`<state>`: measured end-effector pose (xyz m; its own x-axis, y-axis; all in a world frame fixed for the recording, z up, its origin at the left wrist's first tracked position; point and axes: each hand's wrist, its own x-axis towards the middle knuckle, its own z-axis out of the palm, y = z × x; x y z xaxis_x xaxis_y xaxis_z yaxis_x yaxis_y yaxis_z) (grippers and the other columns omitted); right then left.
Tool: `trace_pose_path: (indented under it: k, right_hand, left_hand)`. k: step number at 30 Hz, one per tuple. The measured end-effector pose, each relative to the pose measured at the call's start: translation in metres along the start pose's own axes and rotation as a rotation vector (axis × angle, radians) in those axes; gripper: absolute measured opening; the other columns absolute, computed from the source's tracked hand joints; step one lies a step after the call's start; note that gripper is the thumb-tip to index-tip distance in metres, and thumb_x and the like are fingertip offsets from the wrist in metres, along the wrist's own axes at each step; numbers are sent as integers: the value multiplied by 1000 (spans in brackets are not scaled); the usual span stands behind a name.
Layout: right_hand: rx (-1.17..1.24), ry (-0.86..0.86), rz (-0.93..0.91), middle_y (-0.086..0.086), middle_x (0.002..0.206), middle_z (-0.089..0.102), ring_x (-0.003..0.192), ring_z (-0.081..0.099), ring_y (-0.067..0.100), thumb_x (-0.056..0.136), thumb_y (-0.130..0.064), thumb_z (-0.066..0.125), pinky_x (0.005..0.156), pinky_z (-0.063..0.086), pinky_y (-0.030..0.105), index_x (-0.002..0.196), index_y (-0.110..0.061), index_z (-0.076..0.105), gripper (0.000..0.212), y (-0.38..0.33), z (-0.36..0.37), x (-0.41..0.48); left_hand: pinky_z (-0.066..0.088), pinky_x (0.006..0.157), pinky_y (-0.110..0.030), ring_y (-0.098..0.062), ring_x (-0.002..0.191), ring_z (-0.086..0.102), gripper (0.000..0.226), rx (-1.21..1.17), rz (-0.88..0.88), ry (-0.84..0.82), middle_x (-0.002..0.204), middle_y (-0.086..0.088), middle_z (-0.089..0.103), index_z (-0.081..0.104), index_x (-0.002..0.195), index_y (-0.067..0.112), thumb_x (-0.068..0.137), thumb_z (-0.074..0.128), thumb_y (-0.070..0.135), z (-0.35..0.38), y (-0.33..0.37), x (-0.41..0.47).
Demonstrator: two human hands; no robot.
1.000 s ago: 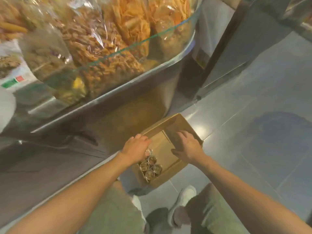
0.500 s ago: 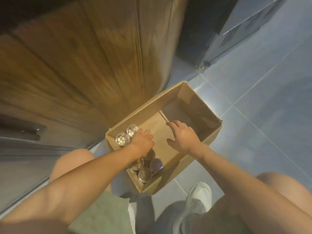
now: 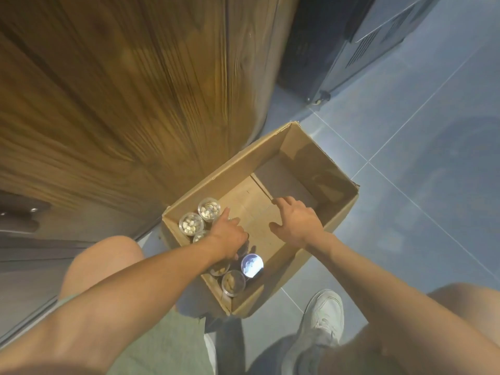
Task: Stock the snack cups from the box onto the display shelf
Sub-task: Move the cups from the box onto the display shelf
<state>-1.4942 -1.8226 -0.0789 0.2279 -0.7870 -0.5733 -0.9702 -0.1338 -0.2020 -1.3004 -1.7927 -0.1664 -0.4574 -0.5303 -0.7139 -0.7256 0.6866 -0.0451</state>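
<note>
An open cardboard box [image 3: 349, 209] sits on the tiled floor against a wooden counter. Several clear lidded snack cups stand at its left end: two with pale snacks [image 3: 209, 211] [image 3: 191, 223], and nearer me a glare-covered lid [image 3: 252, 265] and a cup of brown snacks [image 3: 233, 282]. My left hand [image 3: 228, 238] reaches down over the middle cups and covers them. Its index finger points toward the far cups; whether it grips one is hidden. My right hand [image 3: 297, 223] hovers inside the box above its bare floor, fingers spread, holding nothing.
The wooden counter front [image 3: 135, 104] rises directly behind the box. A dark cabinet on a castor [image 3: 322, 97] stands at the back right. My knees and a white shoe [image 3: 323, 318] are close to the box's near corner. Grey tiles extend to the right.
The view has dropped from the glass display of bagged snacks to the box. My left hand has stayed over the cups; my right hand has moved slightly toward the box's middle.
</note>
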Motion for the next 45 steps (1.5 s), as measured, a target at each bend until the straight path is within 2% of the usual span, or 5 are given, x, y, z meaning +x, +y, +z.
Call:
trace_pose_path:
  k: [10,15,18,33,45]
  right_hand:
    - [-26,-86,49,1,143,56,128,53,28,95,-46,57,108,39,49,150,-25,37,62,-1,7,-2]
    - [-66,-201,49,-1,130,63,117,59,25,95,-46,55,103,40,47,145,-25,45,55,2,10,8]
    - [-82,-270,30,0,130,64,116,60,26,94,-47,57,102,45,46,144,-25,46,56,2,15,16]
    - [-229,-743,-216,0,136,56,108,53,27,95,-47,55,89,46,43,145,-40,47,51,-60,91,25]
    - [-90,-260,-81,5,118,48,79,58,20,88,-31,71,72,57,34,139,-34,33,64,-23,69,23]
  left_hand:
    - [0,128,-48,-22,154,30,82,-96,48,125,138,-9,64,40,146,10,88,67,61,-7,-11,-6]
    - [25,124,-39,-25,137,50,69,-259,76,283,127,-10,67,52,125,16,75,76,57,-29,-30,-33]
    - [53,91,-42,-25,106,62,61,-399,20,312,108,-1,66,50,118,23,72,73,56,-43,-42,-60]
    - [44,101,-36,-19,124,51,62,-751,-222,457,129,6,60,50,130,31,77,75,50,-40,-69,-120]
    - [48,103,-40,-17,128,50,76,-838,-347,384,136,5,58,38,142,30,78,74,49,-48,-61,-125]
